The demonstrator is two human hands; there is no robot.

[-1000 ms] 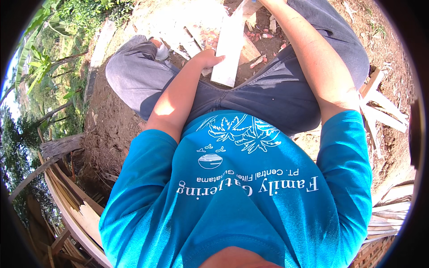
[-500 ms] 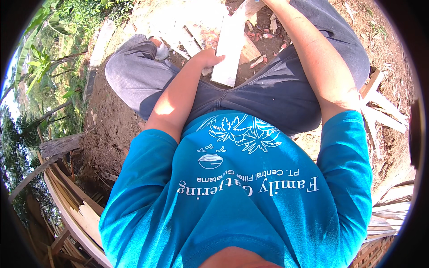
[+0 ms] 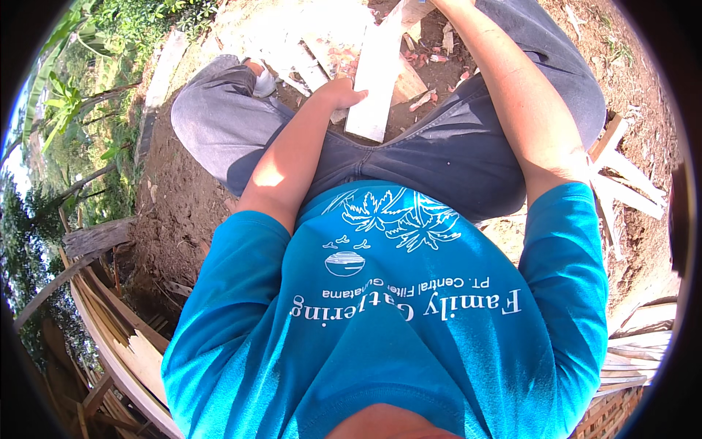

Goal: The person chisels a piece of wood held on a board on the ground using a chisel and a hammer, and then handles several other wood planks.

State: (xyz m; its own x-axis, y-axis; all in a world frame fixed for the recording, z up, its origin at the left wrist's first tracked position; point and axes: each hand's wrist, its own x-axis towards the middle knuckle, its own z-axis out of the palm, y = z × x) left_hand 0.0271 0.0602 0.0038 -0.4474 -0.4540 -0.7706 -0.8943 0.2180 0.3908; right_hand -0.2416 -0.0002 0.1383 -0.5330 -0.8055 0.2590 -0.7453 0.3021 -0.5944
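Note:
A pale flat wooden board (image 3: 374, 91) slants between my legs, its near end close to my lap and its far end at the upper edge. My left hand (image 3: 341, 94) grips the board's left side, thumb against its near part and the other fingers mostly hidden. At the top edge, my right hand (image 3: 451, 3) is largely cut off beside the board's far end. A small bit of blue shows next to it, but what it belongs to and how the fingers lie are hidden.
Wood pieces (image 3: 311, 66) and reddish chips (image 3: 417, 58) litter the brown soil between my grey-trousered legs. Split wood strips (image 3: 629, 179) lie at the right. Long curved planks (image 3: 121, 329) stand at the lower left. A woven panel (image 3: 610, 413) shows at the lower right.

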